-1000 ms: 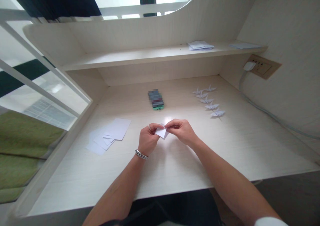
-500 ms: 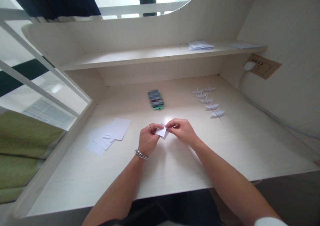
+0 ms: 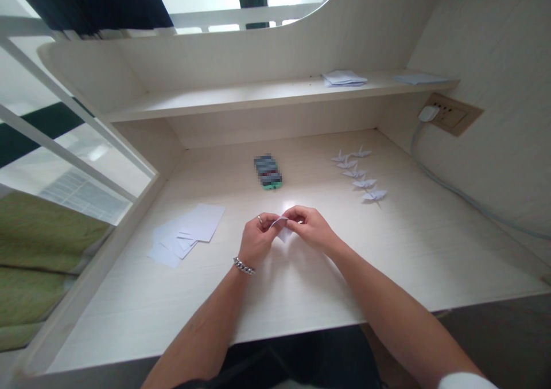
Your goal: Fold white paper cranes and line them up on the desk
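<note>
Between my two hands is a small folded piece of white paper (image 3: 284,233), held just above the desk near its middle. My left hand (image 3: 258,238), with a ring and a chain bracelet, pinches its left side. The fingers of my right hand (image 3: 311,226) are closed on its right side. Part of the paper hangs below the fingertips as a point; the rest is hidden by the fingers. Several folded paper cranes (image 3: 365,183) stand in a row to the right. Loose white paper squares (image 3: 200,222) lie overlapping to the left of my left hand.
A phone-like object (image 3: 268,172), blurred out, lies beyond my hands on the desk (image 3: 310,297). Paper stacks (image 3: 344,78) rest on the shelf (image 3: 241,98) above. A cable (image 3: 465,197) runs from the wall socket (image 3: 454,115) at the right. White rails border the left side.
The paper has turned and bent between my fingers, so its flat top face shows less. Both hands have drawn slightly closer together around it.
</note>
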`<control>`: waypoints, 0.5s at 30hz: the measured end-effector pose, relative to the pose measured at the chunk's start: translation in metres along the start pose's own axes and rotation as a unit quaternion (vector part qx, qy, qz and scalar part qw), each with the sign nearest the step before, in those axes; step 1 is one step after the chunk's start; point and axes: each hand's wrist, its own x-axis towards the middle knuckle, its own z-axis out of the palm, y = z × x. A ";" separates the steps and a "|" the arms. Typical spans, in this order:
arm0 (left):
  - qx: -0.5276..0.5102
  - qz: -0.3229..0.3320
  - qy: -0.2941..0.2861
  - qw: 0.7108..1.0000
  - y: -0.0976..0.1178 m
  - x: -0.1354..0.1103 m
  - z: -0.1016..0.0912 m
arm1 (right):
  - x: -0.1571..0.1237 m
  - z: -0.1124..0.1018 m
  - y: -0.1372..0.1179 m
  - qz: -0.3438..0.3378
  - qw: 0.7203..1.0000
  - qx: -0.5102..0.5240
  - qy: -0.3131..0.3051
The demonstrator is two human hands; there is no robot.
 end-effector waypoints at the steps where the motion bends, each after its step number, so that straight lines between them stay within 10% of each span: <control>1: -0.033 -0.010 -0.004 0.999 -0.001 0.000 0.000 | 0.000 0.001 0.000 0.009 1.000 0.016 0.000; 15: -0.213 -0.084 -0.033 0.973 0.004 0.000 -0.001 | 0.001 0.004 0.002 0.103 0.976 0.190 0.024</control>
